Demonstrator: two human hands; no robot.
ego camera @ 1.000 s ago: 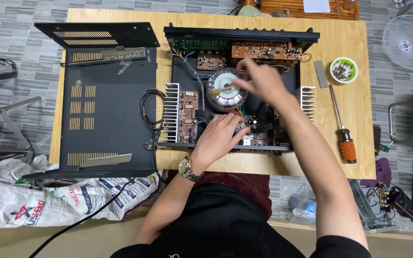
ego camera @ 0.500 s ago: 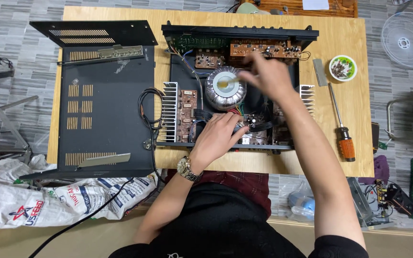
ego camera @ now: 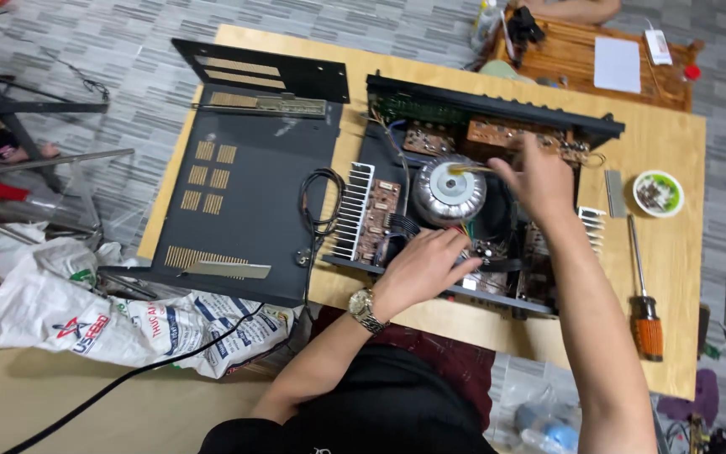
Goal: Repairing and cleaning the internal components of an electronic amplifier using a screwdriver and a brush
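1. Plywood, pale and rectangular, forms the worktable that carries everything here.
2. Next in size, an open black metal amplifier chassis lies across the table's middle, its circuit boards and finned silver heat sinks exposed.
3. To the left of the chassis lies its removed black sheet-metal cover with slotted vents, flat on the table and overhanging the near edge.
4. Inside the chassis, near the centre, sits a round silver toroidal transformer.
5. The right hand hovers just right of the transformer, fingers pinched narrowly on a thin yellowish wire that runs across the transformer's top.
6. The left hand, with a metal wristwatch on its wrist, rests at the chassis's front edge below the transformer, fingers curled onto the wiring; whether it grips anything cannot be told.
7. Right of the chassis lies a long screwdriver with an orange handle.
8. Above it stands a small green-rimmed bowl of screws.
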